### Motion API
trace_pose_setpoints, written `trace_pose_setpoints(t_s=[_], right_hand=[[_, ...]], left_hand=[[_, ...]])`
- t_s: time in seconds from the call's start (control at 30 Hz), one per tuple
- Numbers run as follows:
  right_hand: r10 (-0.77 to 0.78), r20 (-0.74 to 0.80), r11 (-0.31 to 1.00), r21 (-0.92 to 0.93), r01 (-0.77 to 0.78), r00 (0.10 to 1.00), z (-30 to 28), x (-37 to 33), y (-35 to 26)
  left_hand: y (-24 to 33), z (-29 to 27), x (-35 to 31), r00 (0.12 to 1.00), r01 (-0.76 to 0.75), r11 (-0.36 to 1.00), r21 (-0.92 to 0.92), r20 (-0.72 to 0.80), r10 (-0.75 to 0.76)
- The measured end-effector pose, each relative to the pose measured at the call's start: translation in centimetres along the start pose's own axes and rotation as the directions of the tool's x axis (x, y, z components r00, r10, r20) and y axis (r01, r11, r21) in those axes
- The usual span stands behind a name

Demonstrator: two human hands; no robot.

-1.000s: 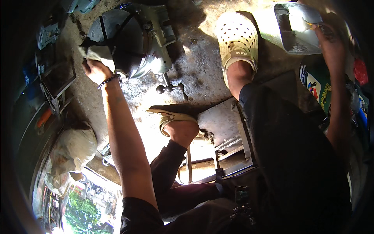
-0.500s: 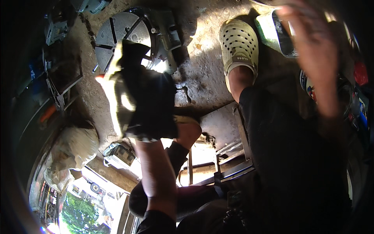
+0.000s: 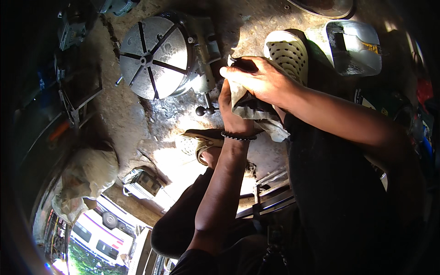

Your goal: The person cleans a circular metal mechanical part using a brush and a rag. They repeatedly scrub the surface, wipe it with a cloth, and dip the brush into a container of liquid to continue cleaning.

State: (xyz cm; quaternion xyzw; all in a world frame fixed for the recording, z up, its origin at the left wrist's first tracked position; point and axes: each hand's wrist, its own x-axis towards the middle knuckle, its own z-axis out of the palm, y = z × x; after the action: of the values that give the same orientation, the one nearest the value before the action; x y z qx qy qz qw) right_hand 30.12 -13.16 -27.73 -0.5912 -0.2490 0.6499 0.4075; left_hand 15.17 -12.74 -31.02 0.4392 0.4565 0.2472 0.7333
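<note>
A rag (image 3: pixel 274 129), pale grey with dark patches, is bunched up between my two hands. My right hand (image 3: pixel 268 81) is closed on its upper part, thumb pointing left. Lower down, my left hand (image 3: pixel 234 112), with a dark beaded bracelet at the wrist, grips the rag from the left; some of its fingers are hidden by the cloth. A loose end of the rag hangs to the right, above my knee. Just left of my hands lies a round slotted rotary table (image 3: pixel 166 42) with a ball-ended crank handle (image 3: pixel 205 110).
A cut-open rectangular can (image 3: pixel 378 64) stands at the far right, beside my clog (image 3: pixel 288 52). Part of a round pan (image 3: pixel 323 10) shows at the top edge. On the left are a metal vise-like piece (image 3: pixel 145 182) and a pale sack (image 3: pixel 94 172).
My left hand has moved right with the rag, off the rotary table. My right hand has come down leftward from beside the can and taken hold of the rag.
</note>
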Motion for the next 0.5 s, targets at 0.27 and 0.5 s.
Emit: trace_pose_setpoints(t_s=[0.27, 0.5], right_hand=[[0.068, -0.076, 0.998, -0.013, -0.069, 0.995, 2.3, 5.2, 3.5], [0.061, 0.063, 0.825, 0.558, -0.086, 0.996, 3.1, 8.5, 7.0]], left_hand=[[-0.9, -3.1, 0.8, 0.994, -0.112, 0.860, 0.499, 0.045, 0.104], [1.3, -4.4, 2.0, 0.998, 0.059, 0.882, 0.468, -0.055, -0.037]])
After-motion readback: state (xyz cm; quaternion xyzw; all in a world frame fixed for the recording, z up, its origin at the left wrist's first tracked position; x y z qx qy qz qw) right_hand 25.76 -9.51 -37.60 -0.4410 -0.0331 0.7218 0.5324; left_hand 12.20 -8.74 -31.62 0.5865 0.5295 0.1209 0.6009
